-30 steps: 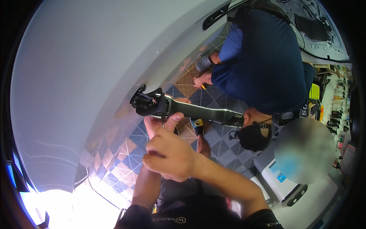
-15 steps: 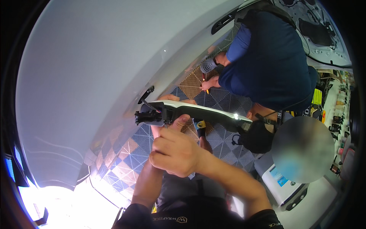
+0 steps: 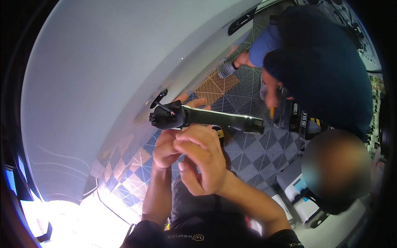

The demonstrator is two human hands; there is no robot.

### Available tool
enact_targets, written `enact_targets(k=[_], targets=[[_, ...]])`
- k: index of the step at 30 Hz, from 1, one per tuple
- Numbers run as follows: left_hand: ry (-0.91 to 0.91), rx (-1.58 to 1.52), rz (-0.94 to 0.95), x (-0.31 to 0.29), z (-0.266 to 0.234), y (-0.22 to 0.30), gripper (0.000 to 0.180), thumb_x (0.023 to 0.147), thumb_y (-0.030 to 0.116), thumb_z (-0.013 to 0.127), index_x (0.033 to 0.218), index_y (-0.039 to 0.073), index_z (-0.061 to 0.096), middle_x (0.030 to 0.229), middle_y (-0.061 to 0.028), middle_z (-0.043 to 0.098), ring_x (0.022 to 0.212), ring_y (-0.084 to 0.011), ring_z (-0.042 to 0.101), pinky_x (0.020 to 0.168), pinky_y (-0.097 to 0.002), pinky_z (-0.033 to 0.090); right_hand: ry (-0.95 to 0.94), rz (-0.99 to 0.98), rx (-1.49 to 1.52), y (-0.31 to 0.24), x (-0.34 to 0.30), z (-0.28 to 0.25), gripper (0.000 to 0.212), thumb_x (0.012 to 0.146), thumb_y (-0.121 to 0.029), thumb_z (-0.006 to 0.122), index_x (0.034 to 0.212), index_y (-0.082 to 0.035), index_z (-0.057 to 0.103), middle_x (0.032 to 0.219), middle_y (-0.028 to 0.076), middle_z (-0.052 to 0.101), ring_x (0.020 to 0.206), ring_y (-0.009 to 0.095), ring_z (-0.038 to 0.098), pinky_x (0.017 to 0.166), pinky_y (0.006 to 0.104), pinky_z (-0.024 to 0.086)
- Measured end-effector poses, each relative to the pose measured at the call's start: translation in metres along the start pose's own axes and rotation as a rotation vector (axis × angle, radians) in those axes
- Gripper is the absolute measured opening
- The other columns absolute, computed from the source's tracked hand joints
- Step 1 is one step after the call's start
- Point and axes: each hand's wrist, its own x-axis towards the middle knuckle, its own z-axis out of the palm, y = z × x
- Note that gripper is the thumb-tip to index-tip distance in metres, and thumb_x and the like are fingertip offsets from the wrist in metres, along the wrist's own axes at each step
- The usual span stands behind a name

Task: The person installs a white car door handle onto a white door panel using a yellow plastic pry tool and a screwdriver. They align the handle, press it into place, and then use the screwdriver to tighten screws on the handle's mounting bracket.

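Note:
A car door handle (image 3: 219, 118), dark on the inner side with a white edge, lies crosswise in front of me. My left hand (image 3: 165, 149) grips its left end from below, with fingers showing beyond its far edge. A dark cable (image 3: 164, 108) runs from this end to the opening (image 3: 159, 99) in the pale door panel. My right hand (image 3: 202, 159) is just under the handle, close against my left hand. Its fingers are loosely bent, the thumb stands apart from them, and I see nothing held there.
The car's pale door panel (image 3: 107, 74) fills the left side. At the upper right a person in dark blue (image 3: 322, 70) bends over, an orange-tipped tool (image 3: 271, 112) in hand, near a black case (image 3: 289, 115). Another person is at the lower right. Patterned floor tiles (image 3: 256, 153) lie below.
My right hand's pinch has loosened, its thumb now apart. The handle has turned so its right end sits slightly higher. The person in blue has shifted right with the tool.

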Motion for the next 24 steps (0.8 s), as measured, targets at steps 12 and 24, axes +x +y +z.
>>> enact_targets(k=[12, 24], targets=[[-0.088, 0.032, 0.041, 0.007, -0.013, -0.001, 0.066, 0.096, 0.042, 0.071, 0.139, 0.001, 0.042, 0.138, -0.0279, 0.050, 0.139, -0.0527, 0.046, 0.112, -0.0655, 0.046, 0.042, 0.141, 0.227, 0.004, -0.022, 0.001, 0.069, 0.088, -0.001, 0.066, 0.149, 0.013, 0.037, 0.148, 0.037, 0.049, 0.136, 0.050, 0.053, 0.118, 0.0535, 0.040], [-0.055, -0.137, 0.041, 0.014, -0.005, -0.005, 0.052, 0.097, 0.027, 0.064, 0.135, -0.002, 0.044, 0.121, -0.0310, 0.059, 0.131, -0.0589, 0.054, 0.105, -0.0685, 0.053, -0.321, 0.295, -0.230, -0.082, -0.031, -0.159, 0.033, 0.081, 0.001, 0.068, 0.114, 0.001, 0.068, 0.103, 0.017, 0.073, 0.087, 0.032, 0.072, 0.079, 0.0418, 0.058]])
